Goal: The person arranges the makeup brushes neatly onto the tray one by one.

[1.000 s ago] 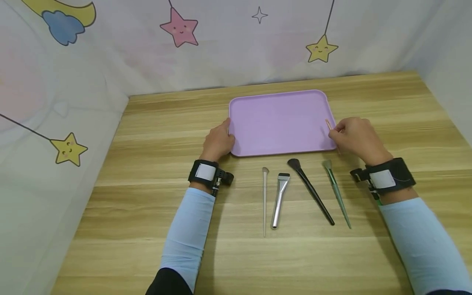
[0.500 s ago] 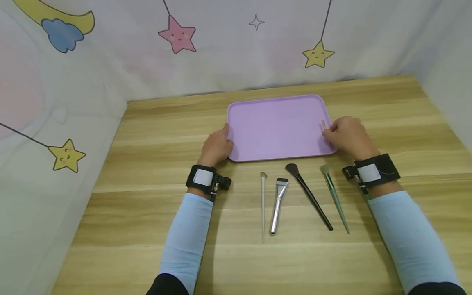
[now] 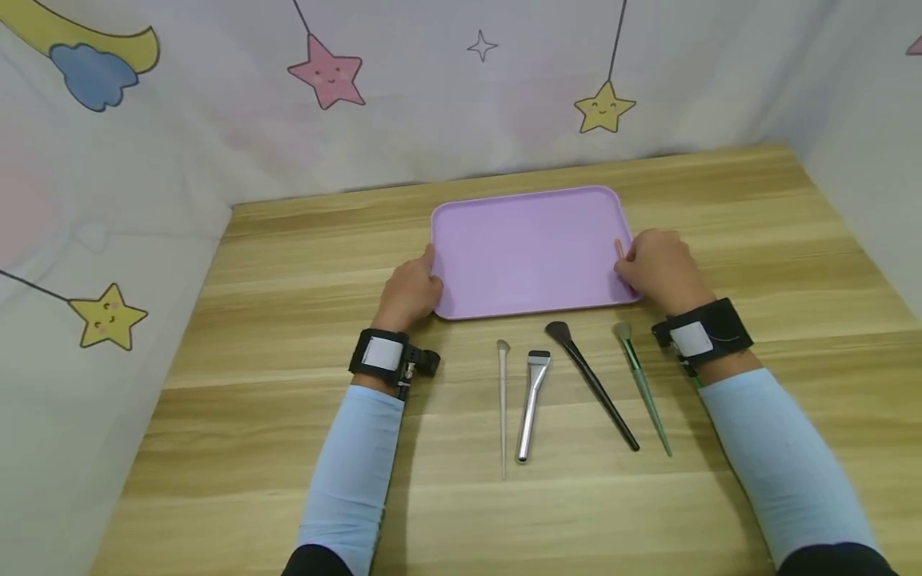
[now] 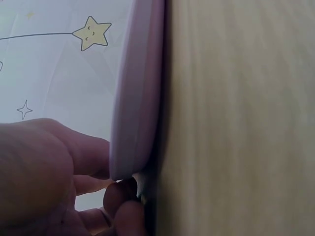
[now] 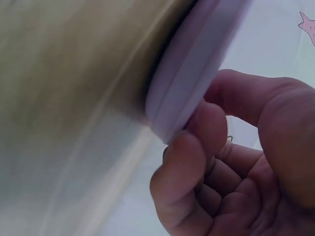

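Note:
My left hand (image 3: 411, 292) grips the left edge of a lilac rectangular tray (image 3: 529, 252); in the left wrist view the thumb lies over the rim (image 4: 133, 98) and the fingertips reach under it. At the tray's right edge my right hand (image 3: 661, 268) pinches a thin pinkish-orange stick (image 3: 619, 249), whose far end pokes out over the tray floor. The rest of the stick is hidden by the hand. In the right wrist view the curled fingers (image 5: 179, 169) sit right at the tray's corner (image 5: 170, 123).
In front of the tray lie several makeup brushes: a thin pale one (image 3: 503, 408), a silver flat-topped one (image 3: 531, 404), a black angled one (image 3: 594, 388) and a green one (image 3: 643, 388). A white curtain (image 3: 432, 136) with printed stars hangs behind the wooden table (image 3: 252, 448).
My right hand has moved left, bringing the stick in over the tray's right edge. The left hand stays on the tray's left edge. The head view has shifted slightly.

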`<state>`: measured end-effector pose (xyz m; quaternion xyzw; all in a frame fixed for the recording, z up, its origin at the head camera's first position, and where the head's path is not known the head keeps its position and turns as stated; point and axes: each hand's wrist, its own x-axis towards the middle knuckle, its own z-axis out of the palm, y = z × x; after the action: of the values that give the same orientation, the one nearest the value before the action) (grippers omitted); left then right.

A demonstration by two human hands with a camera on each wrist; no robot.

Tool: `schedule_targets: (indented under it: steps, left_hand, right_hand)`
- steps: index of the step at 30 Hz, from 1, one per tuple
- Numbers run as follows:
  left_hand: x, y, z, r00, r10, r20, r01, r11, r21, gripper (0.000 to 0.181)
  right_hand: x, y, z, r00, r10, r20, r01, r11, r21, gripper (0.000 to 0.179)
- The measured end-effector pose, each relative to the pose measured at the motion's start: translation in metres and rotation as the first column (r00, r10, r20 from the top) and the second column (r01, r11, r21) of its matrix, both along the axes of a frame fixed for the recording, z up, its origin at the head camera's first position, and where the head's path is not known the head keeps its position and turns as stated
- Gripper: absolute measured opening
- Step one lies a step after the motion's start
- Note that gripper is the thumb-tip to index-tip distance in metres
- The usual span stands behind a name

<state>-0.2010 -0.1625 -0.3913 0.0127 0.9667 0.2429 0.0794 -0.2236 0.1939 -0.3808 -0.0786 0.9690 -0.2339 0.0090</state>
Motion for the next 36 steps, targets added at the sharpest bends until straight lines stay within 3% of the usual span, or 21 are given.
schedule_targets:
  steps: [6, 13, 15, 18, 21, 25, 31, 36]
  left_hand:
    - [0.003, 0.001, -0.001, 1.000, 0.013, -0.006, -0.013, 1.000, -0.008, 0.062]
    - [0.000, 0.004, -0.002, 1.000, 0.013, -0.008, -0.013, 1.000, 0.022, 0.062]
    - [-0.001, 0.004, -0.002, 1.000, 0.014, -0.003, -0.014, 1.000, 0.025, 0.063]
    - [-0.001, 0.001, -0.001, 1.000, 0.021, 0.004, -0.021, 1.000, 0.013, 0.063]
    - [0.000, -0.002, 0.000, 1.000, 0.024, 0.002, -0.024, 1.000, 0.008, 0.063]
    - [0.000, -0.005, 0.001, 1.000, 0.022, 0.002, -0.022, 1.000, 0.007, 0.064]
    - [-0.001, -0.003, 0.002, 1.000, 0.006, 0.005, -0.006, 1.000, 0.008, 0.064]
    - [-0.003, 0.001, -0.002, 1.000, -0.009, 0.013, 0.009, 1.000, -0.006, 0.064]
  right_hand:
    - [0.001, 0.001, -0.001, 1.000, 0.018, -0.024, -0.018, 1.000, 0.019, 0.029]
    - [0.019, 0.014, 0.023, 0.992, 0.121, 0.042, -0.123, 0.991, 0.052, 0.028]
    - [0.029, 0.016, 0.029, 0.977, 0.182, 0.109, -0.191, 0.979, 0.076, 0.028]
    - [0.043, 0.016, 0.035, 0.926, 0.279, 0.253, -0.310, 0.946, 0.091, 0.033]
    - [0.054, 0.012, 0.039, 0.888, 0.312, 0.338, -0.358, 0.930, 0.080, 0.035]
    - [0.060, 0.004, 0.044, 0.881, 0.292, 0.372, -0.350, 0.932, 0.097, 0.033]
    - [0.066, 0.000, 0.042, 0.848, 0.296, 0.440, -0.386, 0.913, 0.131, 0.029]
    - [0.069, 0.005, 0.039, 0.850, 0.277, 0.449, -0.372, 0.918, 0.137, 0.031]
